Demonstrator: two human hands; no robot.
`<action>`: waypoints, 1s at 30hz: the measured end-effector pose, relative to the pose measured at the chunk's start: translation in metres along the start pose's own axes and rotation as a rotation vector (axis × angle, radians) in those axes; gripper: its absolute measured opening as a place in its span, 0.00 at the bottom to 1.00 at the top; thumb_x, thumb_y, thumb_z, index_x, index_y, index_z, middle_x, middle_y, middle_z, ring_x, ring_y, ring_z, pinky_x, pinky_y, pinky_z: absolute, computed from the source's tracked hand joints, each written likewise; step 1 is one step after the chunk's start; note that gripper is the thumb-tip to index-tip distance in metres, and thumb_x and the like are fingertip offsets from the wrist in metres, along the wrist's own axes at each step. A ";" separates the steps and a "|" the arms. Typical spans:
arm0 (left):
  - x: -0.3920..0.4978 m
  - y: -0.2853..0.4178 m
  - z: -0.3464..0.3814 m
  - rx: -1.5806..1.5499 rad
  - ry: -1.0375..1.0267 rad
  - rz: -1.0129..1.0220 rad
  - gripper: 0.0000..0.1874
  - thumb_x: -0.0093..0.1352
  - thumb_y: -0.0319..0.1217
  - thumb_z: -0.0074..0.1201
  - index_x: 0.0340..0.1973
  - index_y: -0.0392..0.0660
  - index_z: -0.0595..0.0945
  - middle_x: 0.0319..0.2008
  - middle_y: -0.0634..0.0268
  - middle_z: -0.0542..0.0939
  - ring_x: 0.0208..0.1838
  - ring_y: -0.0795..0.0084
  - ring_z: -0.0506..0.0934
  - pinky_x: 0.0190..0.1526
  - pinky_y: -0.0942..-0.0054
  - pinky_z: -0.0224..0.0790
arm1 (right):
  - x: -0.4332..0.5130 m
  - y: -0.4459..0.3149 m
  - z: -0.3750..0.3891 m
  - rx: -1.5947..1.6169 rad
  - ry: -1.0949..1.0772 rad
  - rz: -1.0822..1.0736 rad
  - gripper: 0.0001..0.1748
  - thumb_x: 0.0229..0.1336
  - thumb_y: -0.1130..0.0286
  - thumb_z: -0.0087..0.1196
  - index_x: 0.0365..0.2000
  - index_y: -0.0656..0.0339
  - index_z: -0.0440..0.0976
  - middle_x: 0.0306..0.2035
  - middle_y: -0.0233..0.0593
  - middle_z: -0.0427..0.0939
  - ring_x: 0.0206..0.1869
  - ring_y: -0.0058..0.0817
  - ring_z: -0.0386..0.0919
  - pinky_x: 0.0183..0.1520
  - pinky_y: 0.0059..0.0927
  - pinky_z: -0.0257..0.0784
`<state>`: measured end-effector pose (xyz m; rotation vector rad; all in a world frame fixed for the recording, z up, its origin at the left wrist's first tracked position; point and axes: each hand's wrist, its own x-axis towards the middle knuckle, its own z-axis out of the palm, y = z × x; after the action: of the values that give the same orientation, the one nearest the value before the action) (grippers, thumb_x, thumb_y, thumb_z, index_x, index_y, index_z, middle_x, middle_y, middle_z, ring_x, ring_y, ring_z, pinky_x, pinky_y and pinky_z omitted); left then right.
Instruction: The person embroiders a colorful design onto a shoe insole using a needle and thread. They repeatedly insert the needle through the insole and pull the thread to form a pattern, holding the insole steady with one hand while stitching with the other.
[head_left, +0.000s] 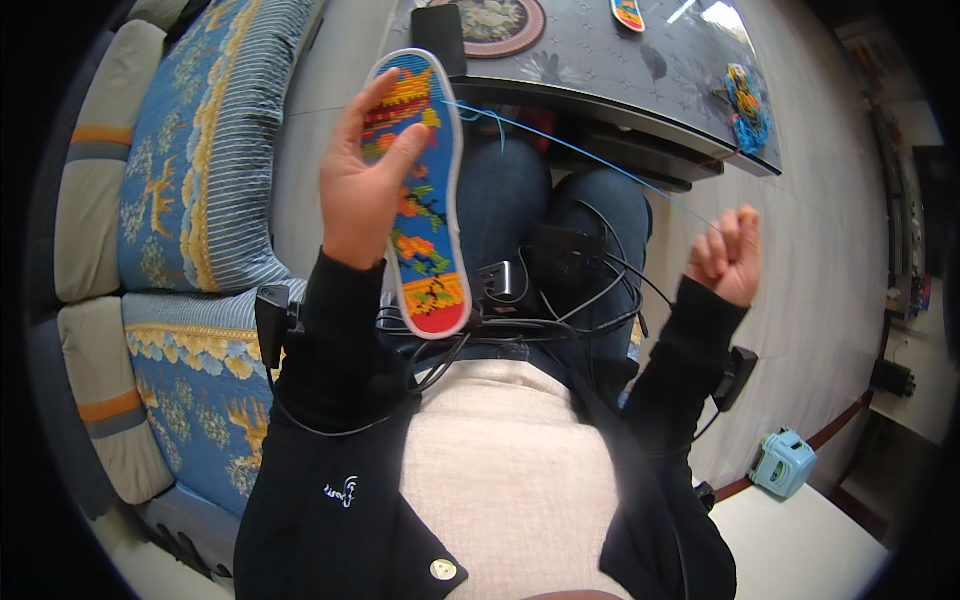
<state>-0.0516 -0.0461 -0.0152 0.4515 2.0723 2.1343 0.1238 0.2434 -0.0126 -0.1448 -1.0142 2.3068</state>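
Observation:
An embroidered shoe insole (431, 202) with a blue ground, bright floral stitching and a white edge is held up over my lap. My left hand (367, 169) grips it from its left side, thumb and a finger lying across the stitched face. From the insole's upper right edge a blue thread (570, 144) runs taut to my right hand (726, 251), with a small slack loop hanging near the insole. The fingers of my right hand are curled closed on the thread's far end, out to the right. Whether a needle is in those fingers cannot be seen.
Ahead is a dark glossy coffee table (577, 71) holding a black phone (439, 39), a round floral mat (495, 22), another insole (628, 13) and a bundle of coloured thread (746, 112). Black cables (555, 322) cross my lap. A covered sofa (195, 165) stands left.

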 end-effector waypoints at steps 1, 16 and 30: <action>0.001 0.001 -0.007 -0.012 0.039 -0.030 0.27 0.65 0.33 0.61 0.59 0.47 0.72 0.50 0.57 0.77 0.51 0.67 0.78 0.50 0.70 0.75 | 0.000 -0.004 -0.005 -0.014 0.035 -0.046 0.10 0.70 0.66 0.41 0.33 0.60 0.66 0.18 0.27 0.57 0.13 0.14 0.54 0.14 0.15 0.54; 0.002 0.006 0.010 -0.105 -0.154 0.033 0.26 0.68 0.33 0.57 0.61 0.49 0.69 0.53 0.58 0.75 0.52 0.68 0.77 0.48 0.74 0.76 | -0.018 0.058 0.050 -0.339 -0.185 0.220 0.11 0.70 0.65 0.42 0.44 0.60 0.69 0.20 0.26 0.60 0.15 0.13 0.57 0.17 0.15 0.53; 0.006 -0.018 0.023 -1.547 -0.770 -0.437 0.42 0.68 0.32 0.56 0.71 0.55 0.47 0.38 0.61 0.72 0.35 0.76 0.74 0.29 0.80 0.75 | -0.011 0.065 0.100 -0.344 -0.165 0.440 0.09 0.65 0.69 0.51 0.42 0.62 0.69 0.21 0.20 0.63 0.15 0.05 0.53 0.17 0.13 0.45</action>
<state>-0.0518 -0.0215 -0.0321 0.3759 -0.0953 2.0381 0.0686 0.1399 0.0101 -0.3517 -1.5938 2.5386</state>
